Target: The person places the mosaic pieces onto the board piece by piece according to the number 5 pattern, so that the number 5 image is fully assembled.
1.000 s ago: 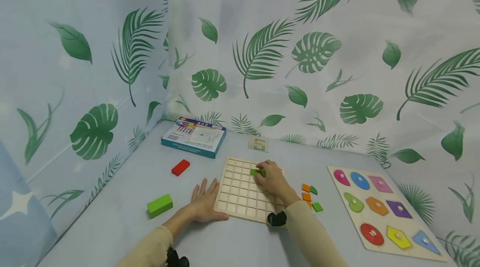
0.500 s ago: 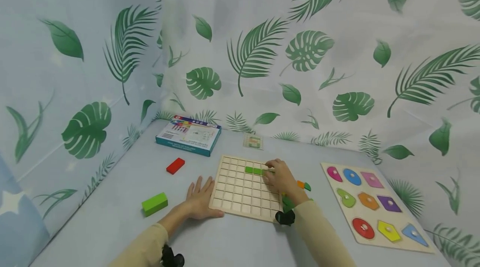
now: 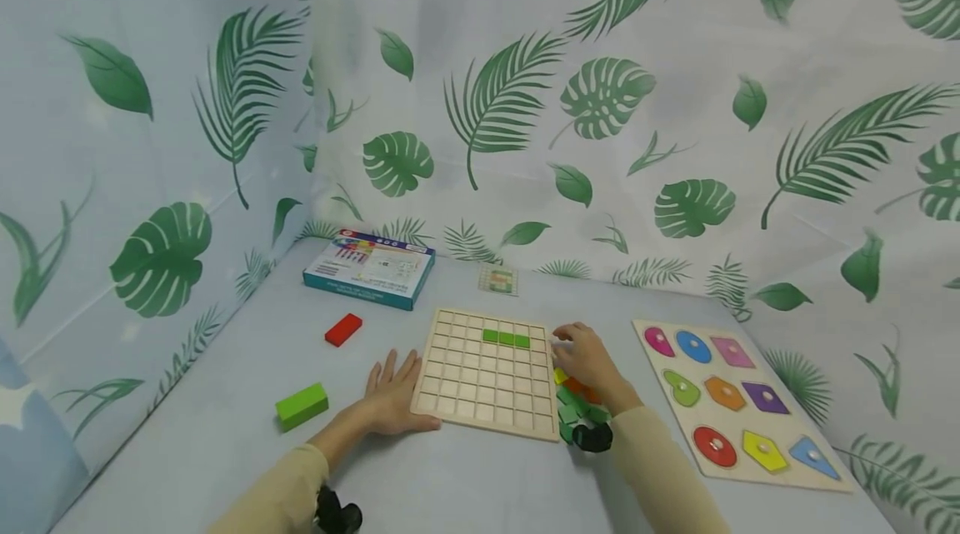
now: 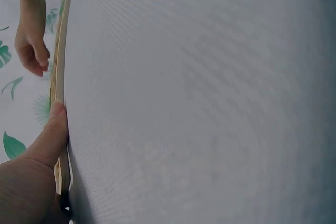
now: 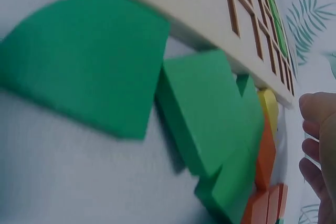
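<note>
A person's left hand (image 3: 393, 396) is lying beside the gridded board (image 3: 465, 388) on the table (image 3: 480, 488), fingers straight and spread, thumb touching the board's edge and nothing in its grasp, while the right hand (image 3: 590, 361) is hovering just off the board's right side, fingers loosely bent, no piece showing between them. Three green tiles (image 3: 507, 339) are sitting end to end in one row near the board's far edge; every other cell is standing bare, so the filling is apparently only beginning. Loose green pieces (image 3: 572, 409), orange pieces (image 3: 573, 385) and a yellow piece (image 3: 560, 376) are lying outside the grid, along the board's right side, partly hidden, their number impossible to tell. Beyond the board, a card (image 3: 498, 279) is lying near a box (image 3: 367, 267). A red block (image 3: 343, 330) and a green block (image 3: 302, 407) are resting to the left, and a shape board (image 3: 731, 419) is lying to the right, its nine shapes apparently all in place.
</note>
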